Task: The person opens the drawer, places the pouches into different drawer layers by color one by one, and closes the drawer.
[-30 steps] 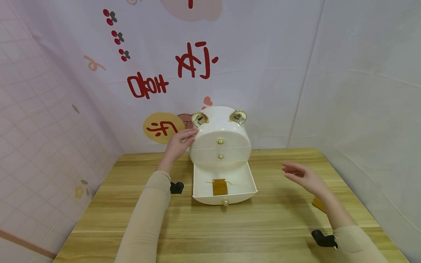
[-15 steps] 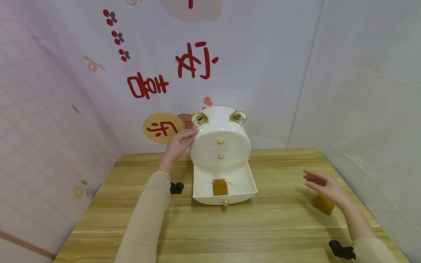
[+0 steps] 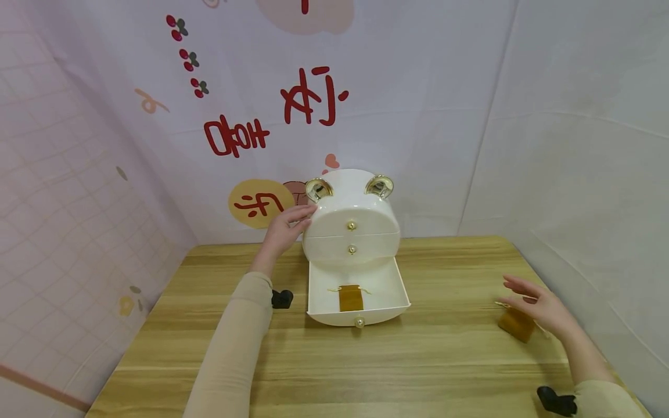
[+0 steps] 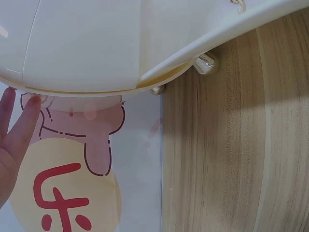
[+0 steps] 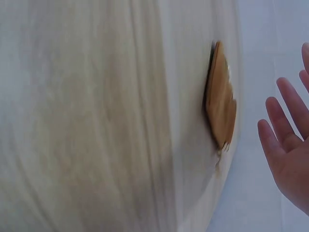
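A white jewelry box (image 3: 360, 203) with gold ears and round knobs stands at the back of the table. Its bottom drawer (image 3: 324, 299) is pulled out, and a brown drawstring pouch (image 3: 351, 298) lies inside. My left hand (image 3: 282, 232) rests its straight fingertips on the box's left side; the left wrist view has these fingers (image 4: 21, 125) at the box's edge. On the right, my right hand (image 3: 540, 305) hovers beside a second brown drawstring pouch (image 3: 516, 325), partly covering it in the head view. In the right wrist view the fingers (image 5: 277, 118) are extended, apart from that pouch.
The wood-grain table (image 3: 418, 371) reaches back to a white printed cloth (image 3: 407, 87) behind the box. More cloth hangs along the left and right sides. Black wrist mounts (image 3: 556, 400) show at both forearms.
My right hand has moved right and toward the near side, coming to the second pouch, which shows more now. The left hand, box and drawer have stayed in place.
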`<state>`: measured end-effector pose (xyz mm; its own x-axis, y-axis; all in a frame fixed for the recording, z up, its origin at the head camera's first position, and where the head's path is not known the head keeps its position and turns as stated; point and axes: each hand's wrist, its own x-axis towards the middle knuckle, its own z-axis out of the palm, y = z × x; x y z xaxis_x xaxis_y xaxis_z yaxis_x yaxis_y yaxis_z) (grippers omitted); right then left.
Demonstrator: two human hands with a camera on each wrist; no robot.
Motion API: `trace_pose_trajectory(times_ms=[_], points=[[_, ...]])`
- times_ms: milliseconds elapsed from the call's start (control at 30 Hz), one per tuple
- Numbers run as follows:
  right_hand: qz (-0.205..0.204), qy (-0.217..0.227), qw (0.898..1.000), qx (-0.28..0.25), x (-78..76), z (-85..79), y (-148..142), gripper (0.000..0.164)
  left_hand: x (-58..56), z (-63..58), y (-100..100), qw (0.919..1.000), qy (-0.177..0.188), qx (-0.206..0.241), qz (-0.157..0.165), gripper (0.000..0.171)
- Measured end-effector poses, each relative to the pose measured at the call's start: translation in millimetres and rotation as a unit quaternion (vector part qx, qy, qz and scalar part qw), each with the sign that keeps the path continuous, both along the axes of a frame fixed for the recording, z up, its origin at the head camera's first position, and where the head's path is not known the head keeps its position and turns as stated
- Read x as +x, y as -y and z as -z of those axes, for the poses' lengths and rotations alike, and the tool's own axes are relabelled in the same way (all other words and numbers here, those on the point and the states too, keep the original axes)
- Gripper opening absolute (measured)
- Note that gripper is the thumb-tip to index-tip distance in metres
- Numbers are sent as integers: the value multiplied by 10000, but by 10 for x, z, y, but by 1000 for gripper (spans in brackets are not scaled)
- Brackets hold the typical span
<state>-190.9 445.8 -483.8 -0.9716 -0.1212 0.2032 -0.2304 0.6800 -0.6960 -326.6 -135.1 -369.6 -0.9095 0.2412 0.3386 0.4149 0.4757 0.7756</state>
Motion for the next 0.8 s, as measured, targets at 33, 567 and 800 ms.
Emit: trace_pose_trajectory(times_ms=[33,567,800], points=[[76,33,10000,23,11,16,-35,58,0,-1,-1,10000,3,1,5,38],[16,304,9995,38,102,336,-405,58,-5,-3,-1,9999,-30,88,66,39],[-126,147,9997,-156,87,445,-483,53,-9,-1,-1,9999,-46,73,74,39]])
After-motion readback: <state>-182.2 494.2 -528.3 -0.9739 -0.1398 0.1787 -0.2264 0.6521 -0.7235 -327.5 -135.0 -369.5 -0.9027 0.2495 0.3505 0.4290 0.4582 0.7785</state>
